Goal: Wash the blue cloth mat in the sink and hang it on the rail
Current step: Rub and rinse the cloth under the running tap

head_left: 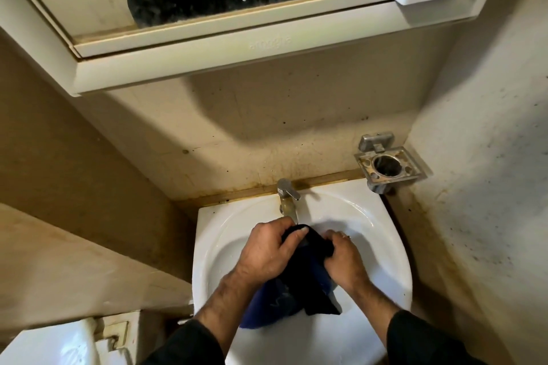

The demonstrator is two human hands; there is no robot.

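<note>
The blue cloth mat (299, 290) is bunched up, wet and dark, inside the white sink (382, 243). My left hand (267, 252) grips its upper fold just under the tap spout. My right hand (344, 258) is clenched on the cloth's right side. The two hands sit close together, with the cloth's top end squeezed between them. The cloth's lower end hangs down toward the sink's front, showing brighter blue. The metal tap (287, 197) stands at the sink's back edge, directly above my hands. No rail is in view.
A metal cup-and-brush holder (385, 164) juts from the wall at the sink's back right. A mirror cabinet (237, 47) overhangs above. A beige ledge (74, 270) runs on the left, with a white fixture (59, 347) at the bottom left. Stained walls close in on both sides.
</note>
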